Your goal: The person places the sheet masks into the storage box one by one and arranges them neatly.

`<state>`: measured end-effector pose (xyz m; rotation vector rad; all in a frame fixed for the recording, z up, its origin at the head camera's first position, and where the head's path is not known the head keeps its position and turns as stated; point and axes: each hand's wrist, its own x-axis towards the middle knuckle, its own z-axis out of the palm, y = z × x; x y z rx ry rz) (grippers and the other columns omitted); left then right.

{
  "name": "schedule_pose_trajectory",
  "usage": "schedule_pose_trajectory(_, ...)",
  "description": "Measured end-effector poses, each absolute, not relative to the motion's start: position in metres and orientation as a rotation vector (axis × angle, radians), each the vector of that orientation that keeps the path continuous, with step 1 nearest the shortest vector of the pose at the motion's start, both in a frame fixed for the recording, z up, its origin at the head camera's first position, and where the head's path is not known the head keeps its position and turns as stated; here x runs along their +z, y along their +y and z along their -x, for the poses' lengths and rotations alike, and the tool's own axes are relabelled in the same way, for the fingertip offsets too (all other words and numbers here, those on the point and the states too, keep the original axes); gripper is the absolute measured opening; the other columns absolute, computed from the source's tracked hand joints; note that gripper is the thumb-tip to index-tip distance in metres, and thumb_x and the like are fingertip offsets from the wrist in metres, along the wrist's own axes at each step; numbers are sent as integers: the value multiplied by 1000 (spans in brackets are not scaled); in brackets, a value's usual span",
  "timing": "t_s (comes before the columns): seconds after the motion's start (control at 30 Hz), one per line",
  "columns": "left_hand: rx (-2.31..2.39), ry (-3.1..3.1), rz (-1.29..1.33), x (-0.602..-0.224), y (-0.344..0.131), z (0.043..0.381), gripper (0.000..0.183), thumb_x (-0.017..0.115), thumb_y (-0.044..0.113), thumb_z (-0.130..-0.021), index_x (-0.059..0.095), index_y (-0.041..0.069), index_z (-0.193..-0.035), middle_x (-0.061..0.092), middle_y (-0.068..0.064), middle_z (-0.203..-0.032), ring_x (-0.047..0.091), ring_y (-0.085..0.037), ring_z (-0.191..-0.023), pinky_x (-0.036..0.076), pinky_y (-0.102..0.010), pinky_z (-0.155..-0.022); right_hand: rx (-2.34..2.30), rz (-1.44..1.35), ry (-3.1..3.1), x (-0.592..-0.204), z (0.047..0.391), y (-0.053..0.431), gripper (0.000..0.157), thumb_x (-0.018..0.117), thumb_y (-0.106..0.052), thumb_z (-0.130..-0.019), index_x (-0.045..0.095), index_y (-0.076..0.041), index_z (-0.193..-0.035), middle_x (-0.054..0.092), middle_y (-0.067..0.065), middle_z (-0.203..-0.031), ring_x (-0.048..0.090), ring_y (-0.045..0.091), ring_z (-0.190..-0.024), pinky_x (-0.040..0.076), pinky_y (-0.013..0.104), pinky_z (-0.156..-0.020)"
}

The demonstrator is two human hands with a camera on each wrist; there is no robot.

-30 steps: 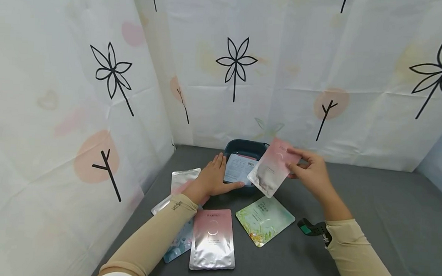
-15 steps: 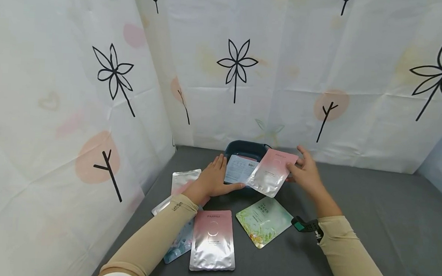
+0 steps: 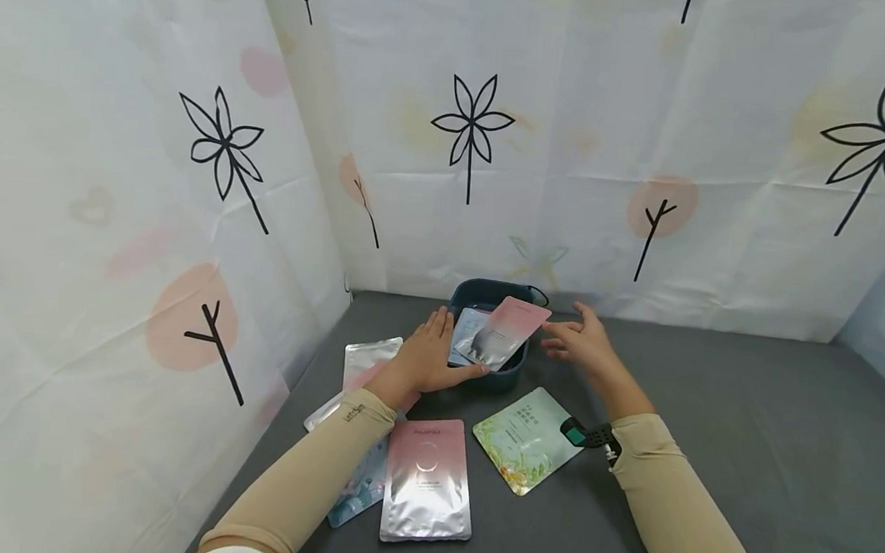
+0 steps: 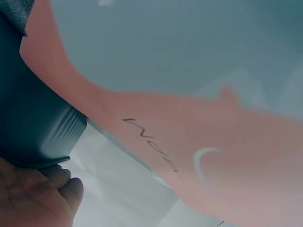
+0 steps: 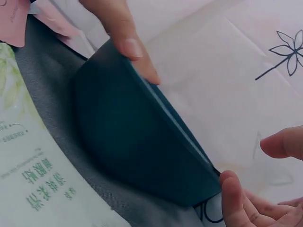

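As right hand (image 3: 580, 342) is hanging loose, emptied, bin (image 3: 494, 381) is gaining pink packet (image 3: 510, 330); left hand (image 3: 431, 358), straight-fingered, is bracing bin.

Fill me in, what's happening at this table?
A person's left hand rests on a dark blue bin's rim. Their right hand is just beside it, holding nothing. A pink packet sits slanted over a pale packet in the bin's opening. A green packet and another pink packet lie on the table.
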<state>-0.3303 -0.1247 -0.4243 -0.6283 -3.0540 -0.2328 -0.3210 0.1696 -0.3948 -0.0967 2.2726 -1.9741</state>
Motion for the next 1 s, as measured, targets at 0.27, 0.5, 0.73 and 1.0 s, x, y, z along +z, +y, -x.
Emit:
schedule_pose_trajectory(0.27,-267,-3071,625,-423,-123,331,126,44,91,-90,14,-3,-169,10,-24,-178,14,-37,-166,22,-50,-133,-1825,136,2375,-406,326,164,67,60,-27,-109,33,0,-165,53,28,-155,72,25,-113,61,36,-98)
schedule_pose_trajectory(0.5,-235,-3058,628,-424,-123,335,126,43,91,-90,15,-4,-168,10,-24,-178,14,-37,-166,23,-51,-133,-1666,239,2423,-408,328,158,65,58,-28,-110,35,1,-163,47,31,-158,63,43,-130,58,50,-103)
schedule_pose_trajectory(0.73,-219,-3057,612,-421,-122,328,123,45,89,-91,17,-3,-168,13,-22,-178,16,-35,-166,23,-48,-133,-1589,228,2447,-407,336,149,73,60,-34,-109,30,1,-165,45,32,-160,65,44,-126,61,42,-92)
schedule_pose_trajectory(1.0,-257,-3050,623,-421,-124,329,122,47,87,-91,18,-4,-168,15,-23,-177,17,-35,-166,25,-49,-132,-1557,270,2493,-405,339,150,74,62,-33,-108,30,2,-165,47,34,-156,66,44,-124,61,47,-93)
